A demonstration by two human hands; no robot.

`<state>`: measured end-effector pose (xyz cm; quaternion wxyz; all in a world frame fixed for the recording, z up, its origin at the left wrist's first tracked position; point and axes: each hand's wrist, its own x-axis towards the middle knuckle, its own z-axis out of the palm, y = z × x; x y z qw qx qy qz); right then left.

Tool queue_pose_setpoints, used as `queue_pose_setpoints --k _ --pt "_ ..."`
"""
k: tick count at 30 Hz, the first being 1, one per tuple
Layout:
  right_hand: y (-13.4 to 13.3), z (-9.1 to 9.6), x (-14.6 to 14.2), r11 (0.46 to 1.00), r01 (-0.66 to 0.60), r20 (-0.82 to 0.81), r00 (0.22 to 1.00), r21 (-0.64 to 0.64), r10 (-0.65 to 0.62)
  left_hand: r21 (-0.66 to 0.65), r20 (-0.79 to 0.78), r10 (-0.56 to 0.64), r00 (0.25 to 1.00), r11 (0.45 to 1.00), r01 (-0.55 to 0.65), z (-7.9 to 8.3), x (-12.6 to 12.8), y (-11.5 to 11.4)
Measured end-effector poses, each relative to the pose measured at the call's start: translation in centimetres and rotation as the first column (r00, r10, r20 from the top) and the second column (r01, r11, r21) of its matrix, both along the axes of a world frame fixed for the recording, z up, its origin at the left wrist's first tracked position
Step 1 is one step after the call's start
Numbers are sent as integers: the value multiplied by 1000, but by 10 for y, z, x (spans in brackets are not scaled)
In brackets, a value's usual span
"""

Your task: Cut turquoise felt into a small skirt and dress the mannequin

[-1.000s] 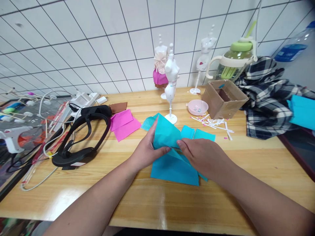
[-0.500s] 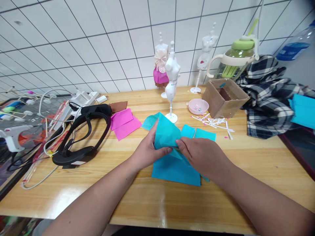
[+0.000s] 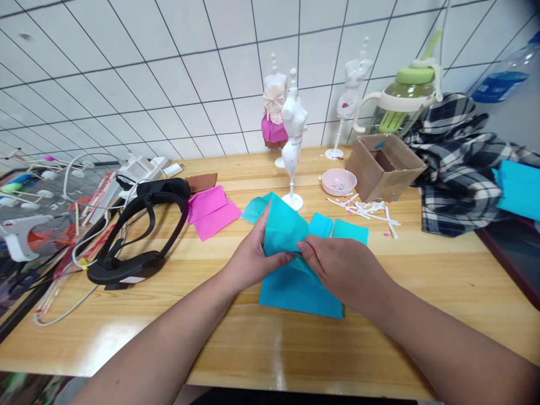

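At the far left a glue gun (image 3: 17, 239) and a black headset (image 3: 135, 236) are seen on the bench (image 3: 422, 275), followed by pink sheets (image 3: 211, 211). The teal sheet (image 3: 287, 225) is found at mid-bench, its lower part flat on the wood and its upper part lifted. That flap is pinched by the left hand (image 3: 253, 259), thumb in front and fingers closed behind. The same edge is nipped between thumb and forefinger of the right hand (image 3: 343, 267), the two hands nearly touching. A fold appears to be gathered or creased here. A clean crease would call for light, even pressure, since the paper looks thin. A mannequin (image 3: 293, 129), bowl (image 3: 338, 181) and box (image 3: 386, 166) are stood behind.
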<state>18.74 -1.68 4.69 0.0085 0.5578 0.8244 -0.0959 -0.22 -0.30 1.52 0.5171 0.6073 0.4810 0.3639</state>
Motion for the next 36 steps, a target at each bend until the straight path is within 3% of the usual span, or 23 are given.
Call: queue_pose_setpoints --k 23,36 --pt "-3 -6 -3 994 -13 -23 1000 110 16 -6 -23 -9 1000 1000 8 6 4 -1" --pt "-4 -5 -5 996 -15 -33 999 90 18 -16 -47 -34 998 999 33 4 6 -2"
